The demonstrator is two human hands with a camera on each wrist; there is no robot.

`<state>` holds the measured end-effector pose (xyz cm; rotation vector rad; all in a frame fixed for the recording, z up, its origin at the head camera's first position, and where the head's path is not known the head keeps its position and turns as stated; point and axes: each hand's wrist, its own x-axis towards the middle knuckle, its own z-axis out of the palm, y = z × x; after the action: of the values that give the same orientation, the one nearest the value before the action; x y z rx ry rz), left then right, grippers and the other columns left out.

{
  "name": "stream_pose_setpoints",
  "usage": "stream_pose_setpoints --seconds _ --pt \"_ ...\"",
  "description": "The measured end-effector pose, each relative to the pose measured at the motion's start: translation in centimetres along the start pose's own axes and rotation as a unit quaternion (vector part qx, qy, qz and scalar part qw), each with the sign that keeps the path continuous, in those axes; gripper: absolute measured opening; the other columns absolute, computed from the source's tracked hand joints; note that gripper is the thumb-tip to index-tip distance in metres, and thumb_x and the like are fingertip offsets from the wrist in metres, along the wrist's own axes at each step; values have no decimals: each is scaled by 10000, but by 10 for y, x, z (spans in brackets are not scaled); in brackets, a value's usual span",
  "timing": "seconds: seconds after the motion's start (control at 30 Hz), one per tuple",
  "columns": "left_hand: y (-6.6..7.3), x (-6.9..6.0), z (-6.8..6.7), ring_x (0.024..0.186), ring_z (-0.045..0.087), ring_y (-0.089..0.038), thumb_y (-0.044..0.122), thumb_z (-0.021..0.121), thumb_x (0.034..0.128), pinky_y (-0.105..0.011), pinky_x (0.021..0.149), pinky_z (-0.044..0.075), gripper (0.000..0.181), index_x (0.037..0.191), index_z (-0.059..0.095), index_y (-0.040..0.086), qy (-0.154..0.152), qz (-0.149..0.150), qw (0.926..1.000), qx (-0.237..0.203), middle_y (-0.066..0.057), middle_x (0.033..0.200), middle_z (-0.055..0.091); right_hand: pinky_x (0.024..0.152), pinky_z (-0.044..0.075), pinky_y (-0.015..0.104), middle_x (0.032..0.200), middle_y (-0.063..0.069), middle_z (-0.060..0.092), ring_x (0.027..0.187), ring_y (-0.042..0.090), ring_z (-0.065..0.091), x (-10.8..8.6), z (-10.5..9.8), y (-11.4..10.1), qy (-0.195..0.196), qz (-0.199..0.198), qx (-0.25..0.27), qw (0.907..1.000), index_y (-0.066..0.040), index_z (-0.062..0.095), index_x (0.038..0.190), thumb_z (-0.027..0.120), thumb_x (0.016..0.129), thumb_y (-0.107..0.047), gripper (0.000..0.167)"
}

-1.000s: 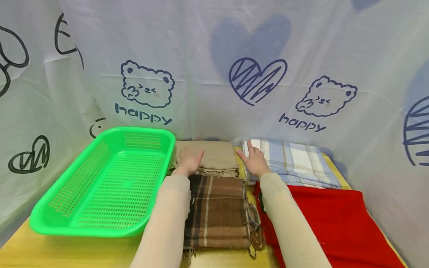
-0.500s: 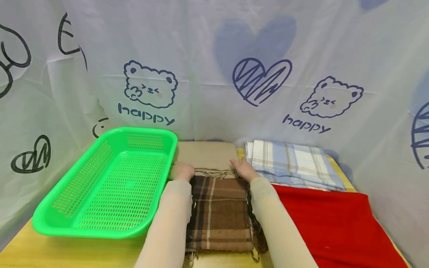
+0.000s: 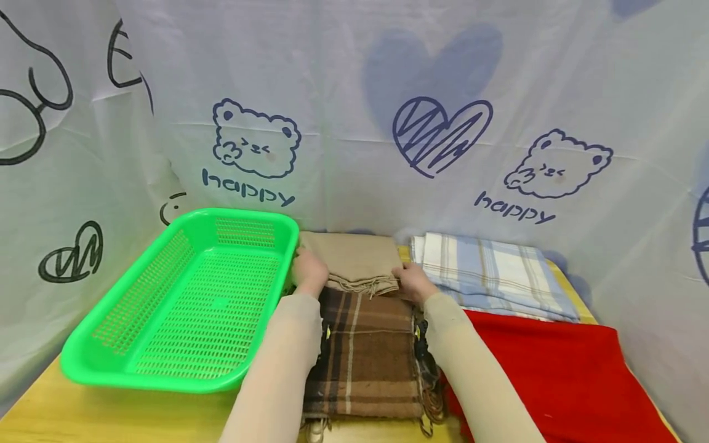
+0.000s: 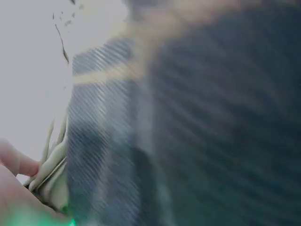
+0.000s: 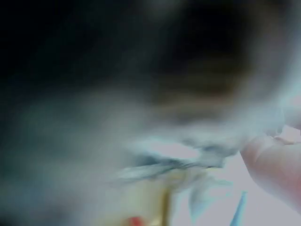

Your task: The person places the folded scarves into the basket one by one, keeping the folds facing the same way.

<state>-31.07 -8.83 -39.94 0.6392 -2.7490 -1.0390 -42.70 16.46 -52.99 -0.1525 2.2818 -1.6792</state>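
A folded beige fringed scarf (image 3: 354, 255) lies at the back middle of the table. My left hand (image 3: 310, 272) grips its left edge, and my right hand (image 3: 414, 282) pinches the right front corner. The fringed front edge is raised a little over a folded brown plaid scarf (image 3: 376, 363), which lies under my forearms. In the left wrist view, the thumb (image 4: 21, 162) presses on the beige folds (image 4: 54, 174), while dark plaid cloth fills most of the picture. The right wrist view is mostly blurred, with part of a finger (image 5: 273, 162) at its right edge.
Left of the scarves stands a green plastic basket (image 3: 218, 384), its rim close to my left hand. A folded blue-and-white plaid cloth (image 3: 487, 267) lies at the back right, with a red cloth (image 3: 548, 369) in front. A printed curtain (image 3: 343, 154) hangs behind the table.
Both hands came down from spread fingers above the table onto the beige scarf's sides and took hold of it. Its fringed front edge has lifted slightly. The view has turned slightly left.
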Motion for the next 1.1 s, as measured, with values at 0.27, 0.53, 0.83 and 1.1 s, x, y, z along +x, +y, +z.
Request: stream_pose_setpoints --seconds 0.27,0.53,0.83,1.1 --pt "28 -1 -11 1188 477 -430 4 510 847 -457 1023 390 487 1315 396 -69 358 177 9802 -1941 -279 1261 503 803 528 403 1128 159 557 880 209 605 -47 -3 -84 40 -171 636 9978 13 452 1322 475 981 -227 418" --pt "53 -12 -36 1112 504 -306 129 457 915 -381 965 417 528 1388 268 -10 -519 251 9588 -2781 -244 1298 469 682 509 259 858 -3 569 676 35 552 -125 -28 -167 286 -13 572 9980 138 336 1351 333 1010 -107 420" --pt "34 -41 -25 540 445 -162 95 469 840 -369 667 557 318 1098 435 -87 -3849 430 9177 -883 -57 705 395 582 480 231 671 -44 518 578 40 505 -118 -76 -110 -669 309 -363 9966 106 495 1101 460 929 -98 269" --pt "-17 7 8 930 609 -415 450 529 875 -430 671 553 699 1377 385 -14 -3660 237 9289 -514 -277 1275 493 519 418 255 574 5 420 462 109 410 -145 -64 -122 -98 937 -2489 9639 -19 456 746 472 926 -138 216"
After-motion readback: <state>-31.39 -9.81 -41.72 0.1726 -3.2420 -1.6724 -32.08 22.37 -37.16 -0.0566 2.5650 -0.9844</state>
